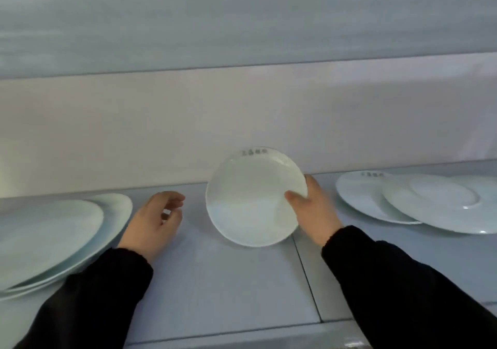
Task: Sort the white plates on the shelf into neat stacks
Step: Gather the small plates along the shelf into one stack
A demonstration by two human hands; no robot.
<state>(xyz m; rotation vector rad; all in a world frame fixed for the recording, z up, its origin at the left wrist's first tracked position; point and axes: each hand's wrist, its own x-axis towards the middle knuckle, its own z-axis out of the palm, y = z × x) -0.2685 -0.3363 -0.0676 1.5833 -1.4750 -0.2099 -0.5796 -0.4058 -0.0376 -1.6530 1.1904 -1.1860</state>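
A small white plate (252, 198) with grey lettering on its far rim is tilted up over the middle of the shelf (215, 281). My right hand (312, 209) grips its right rim, thumb on the inside. My left hand (156, 217) hovers just left of the plate with loosely curled fingers, holding nothing. A loose stack of large white plates (53, 235) lies at the left edge. Two overlapping large white plates (419, 200) lie at the right, the upper one shifted to the right.
The shelf's pale back wall (242, 123) rises right behind the plates, and another shelf board (242, 20) hangs overhead. A seam (306, 270) runs across the shelf surface under my right forearm. The front edge (242, 332) lies near the bottom.
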